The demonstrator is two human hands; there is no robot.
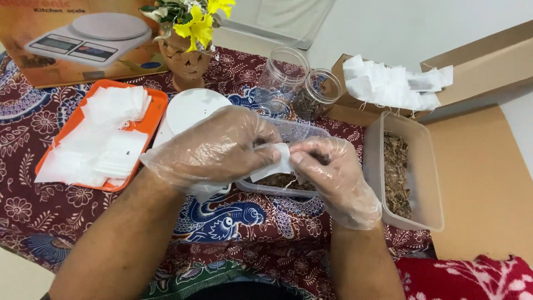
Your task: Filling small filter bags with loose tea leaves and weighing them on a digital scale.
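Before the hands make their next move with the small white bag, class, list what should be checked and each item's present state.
1. Both gloves on: ok, left hand and right hand.
2. White bag pinched by both hands: ok.
3. Bag over the clear tub: ok.
4. Bag filled: cannot tell.
5. Dried leaves in the side container: ok.
6. Empty bags on the orange tray: ok.

A small white paper tea bag (276, 161) is pinched between the gloved left hand (214, 147) and gloved right hand (333, 175), its flat body tilted and one edge curling up. It hangs just above a clear plastic container (300, 133) of dried brown herbs (a thin string dangles beneath it).
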